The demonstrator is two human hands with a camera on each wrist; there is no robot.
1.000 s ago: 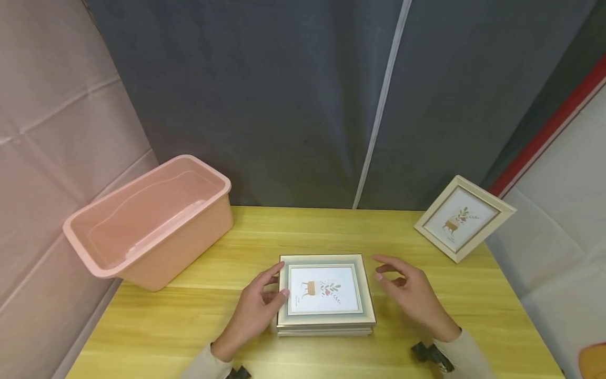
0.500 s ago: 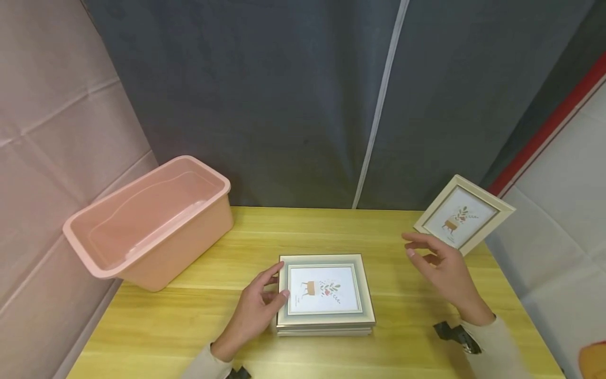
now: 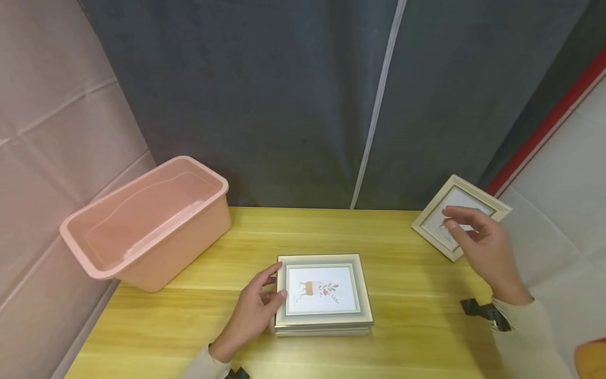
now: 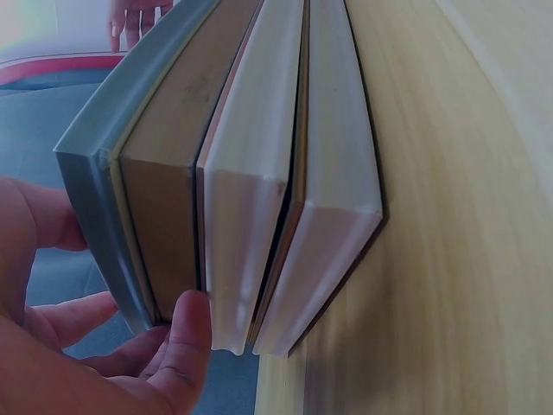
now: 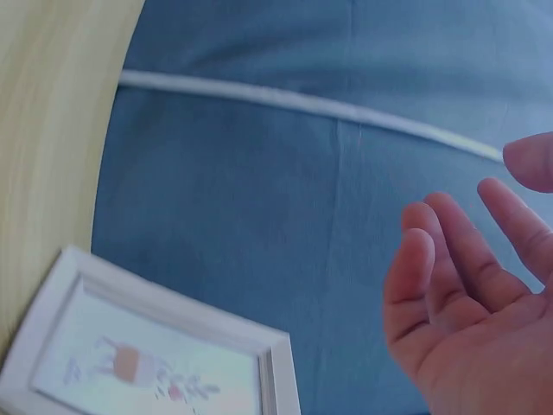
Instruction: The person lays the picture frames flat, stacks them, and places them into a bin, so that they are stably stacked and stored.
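A stack of cream picture frames (image 3: 326, 287) lies near the table's front, the top one face up with a blue-grey inner border and a plant print. At its left edge rests my left hand (image 3: 253, 310), thumb and fingertips against the frames' sides. The left wrist view shows the layered edges of the stack (image 4: 251, 173) beside those fingers. My right hand (image 3: 490, 252), with loosely bent fingers and nothing in them, hovers before a single cream picture frame (image 3: 428, 221) at the back right. That frame leans tilted, its print partly covered by the hand in the head view.
A pink plastic tub (image 3: 189, 231) stands at the back left of the yellow wooden table (image 3: 293, 231). Behind the table hangs a dark grey curtain (image 3: 265, 105) with a pale strip. Pale cloth walls close off both sides, and an orange thing (image 3: 591, 360) shows at the lower right.
My right hand has moved from beside the stack, to the right and away from me, up to the tilted frame. The left hand stays at the stack's left edge.
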